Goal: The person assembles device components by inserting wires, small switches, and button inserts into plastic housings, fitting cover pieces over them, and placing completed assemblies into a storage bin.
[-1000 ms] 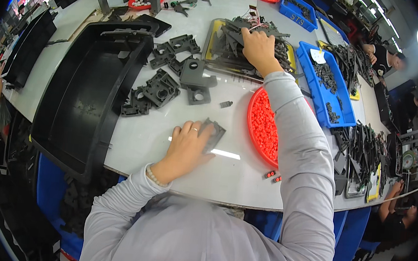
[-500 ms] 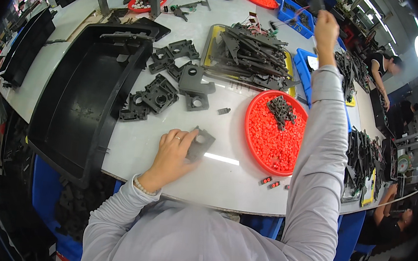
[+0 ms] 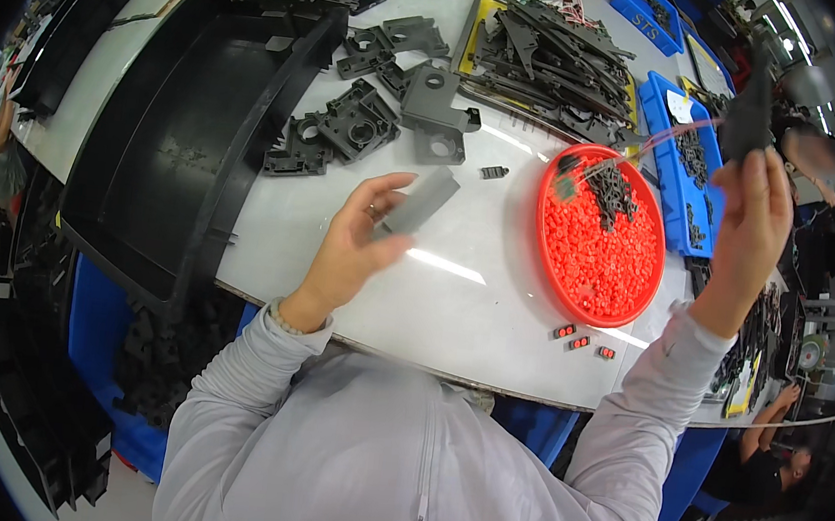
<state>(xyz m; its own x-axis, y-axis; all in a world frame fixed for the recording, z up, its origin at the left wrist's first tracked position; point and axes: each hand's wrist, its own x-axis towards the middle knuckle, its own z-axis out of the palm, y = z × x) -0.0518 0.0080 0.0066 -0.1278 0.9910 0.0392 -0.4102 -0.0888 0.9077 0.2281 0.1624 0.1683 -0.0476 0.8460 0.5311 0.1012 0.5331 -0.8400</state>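
My left hand (image 3: 354, 244) is closed on a dark grey plastic housing (image 3: 425, 204), held tilted just over the white table. In my right hand (image 3: 757, 228), raised at the right, is a black plastic bracket (image 3: 751, 107), blurred by motion. Thin wires (image 3: 673, 134) trail from it toward the left, with a small green circuit board (image 3: 568, 185) at their end over the red tray. Beyond my left hand lie several more dark housings (image 3: 358, 126) and a grey plate with round holes (image 3: 437, 112). A small dark part (image 3: 494, 173) lies alone to their right.
A round red tray (image 3: 541, 262) holds small red pieces and a clump of dark parts. Three small black-and-red parts (image 3: 580, 343) lie before it. A large black bin (image 3: 207, 170) stands left, a yellow tray (image 3: 471, 40) of dark brackets behind, blue bins (image 3: 655, 148) right.
My right hand has come back nearer and lower from the far right, bringing the bracket and its wires. My left hand has lifted and tipped the housing. The view has shifted.
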